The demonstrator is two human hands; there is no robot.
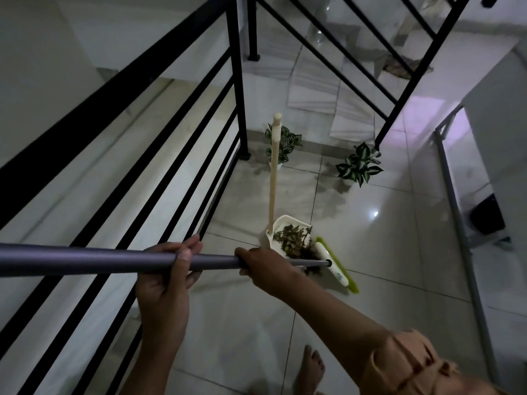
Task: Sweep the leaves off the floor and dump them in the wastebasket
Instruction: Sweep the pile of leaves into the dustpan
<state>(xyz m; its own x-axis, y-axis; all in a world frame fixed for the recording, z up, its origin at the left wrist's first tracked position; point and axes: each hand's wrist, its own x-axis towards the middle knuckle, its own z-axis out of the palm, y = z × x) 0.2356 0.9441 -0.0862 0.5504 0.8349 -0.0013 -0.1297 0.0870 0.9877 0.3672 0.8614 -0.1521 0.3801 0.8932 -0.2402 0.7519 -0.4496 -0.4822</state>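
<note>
On the tiled floor (370,280), leaves (296,242) are piled in the dustpan (281,223). The broom (336,263) is gripped by both the left hand (168,269) and right hand (265,269). Leaves could be spilled if the dustpan gets bumped.

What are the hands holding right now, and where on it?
Both hands grip the broom handle: left hand on the thick grey part, right hand lower, where it narrows toward the head.

Head camera, steep downward view, floor (356,295) near.
</note>
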